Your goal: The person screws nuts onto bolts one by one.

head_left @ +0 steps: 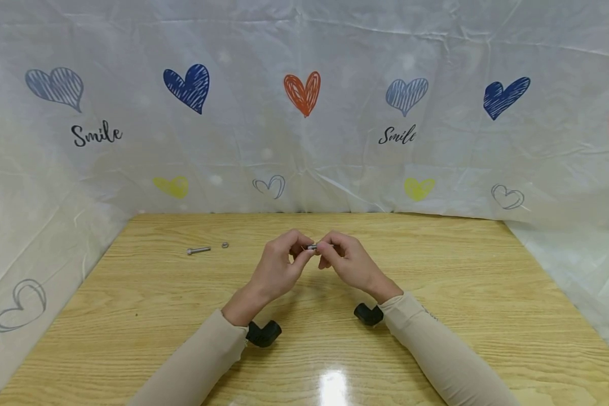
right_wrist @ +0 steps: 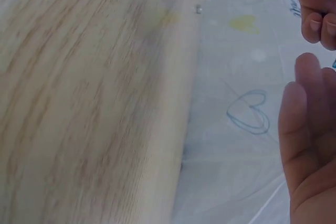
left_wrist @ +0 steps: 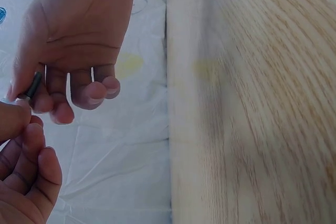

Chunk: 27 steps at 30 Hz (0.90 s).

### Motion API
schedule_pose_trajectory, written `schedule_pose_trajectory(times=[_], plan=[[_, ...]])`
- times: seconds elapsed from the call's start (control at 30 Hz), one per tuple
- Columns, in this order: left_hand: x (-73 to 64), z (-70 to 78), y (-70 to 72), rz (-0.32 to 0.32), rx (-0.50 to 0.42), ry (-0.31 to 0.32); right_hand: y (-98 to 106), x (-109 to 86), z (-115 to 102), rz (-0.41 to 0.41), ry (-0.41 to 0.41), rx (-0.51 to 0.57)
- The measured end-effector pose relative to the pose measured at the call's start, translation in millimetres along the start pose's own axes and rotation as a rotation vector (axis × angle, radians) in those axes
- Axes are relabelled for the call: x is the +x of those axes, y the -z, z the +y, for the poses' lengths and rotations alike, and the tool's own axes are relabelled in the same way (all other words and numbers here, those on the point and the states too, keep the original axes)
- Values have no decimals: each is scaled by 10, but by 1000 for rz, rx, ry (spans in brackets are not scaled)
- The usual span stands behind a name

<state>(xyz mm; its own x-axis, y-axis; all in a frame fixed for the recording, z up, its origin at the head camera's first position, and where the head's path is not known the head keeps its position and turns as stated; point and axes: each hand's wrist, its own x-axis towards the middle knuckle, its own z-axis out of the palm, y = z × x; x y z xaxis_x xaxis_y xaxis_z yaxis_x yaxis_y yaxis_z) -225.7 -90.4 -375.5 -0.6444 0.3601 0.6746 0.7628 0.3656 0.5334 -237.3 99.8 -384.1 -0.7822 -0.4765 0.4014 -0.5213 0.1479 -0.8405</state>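
Observation:
Both hands meet above the far middle of the wooden table (head_left: 304,316). A small dark metal bolt (left_wrist: 34,84) lies between the thumb and fingers of my right hand (head_left: 349,260), whose other fingers hang loosely bent. My left hand (head_left: 278,266) pinches the bolt's other end with thumb and fingertips. A lighter metal bit shows there; whether it is a nut or the bolt's head I cannot tell. In the right wrist view the bolt is out of frame, and only parts of both hands appear.
Left of the hands, a second bolt (head_left: 199,250) lies on the table with a loose nut (head_left: 225,245) beside it. A white sheet with printed hearts (head_left: 304,146) hangs behind the table and along its sides. Black wrist devices (head_left: 264,334) stick out below both sleeves.

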Motion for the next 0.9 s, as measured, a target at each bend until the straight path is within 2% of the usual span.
schedule_pose_trajectory(times=[0.07,0.23,0.4,0.53,0.73,0.9], plan=[[3,3,0,1,3,-6,3,8,81,5,-14,-29],[6,-3,3,1,6,-11,12,10,69,10,-33,1],[4,-17,2,3,-1,-2,17,-12,-92,2,15,63],[1,-15,-4,2,-5,-3,13,-27,-184,4,27,68],[-3,-15,-14,1,-5,-11,-1,3,28,27,-31,-7],[-2,-14,-15,-1,-8,-11,-4,11,70,32,-26,-15]])
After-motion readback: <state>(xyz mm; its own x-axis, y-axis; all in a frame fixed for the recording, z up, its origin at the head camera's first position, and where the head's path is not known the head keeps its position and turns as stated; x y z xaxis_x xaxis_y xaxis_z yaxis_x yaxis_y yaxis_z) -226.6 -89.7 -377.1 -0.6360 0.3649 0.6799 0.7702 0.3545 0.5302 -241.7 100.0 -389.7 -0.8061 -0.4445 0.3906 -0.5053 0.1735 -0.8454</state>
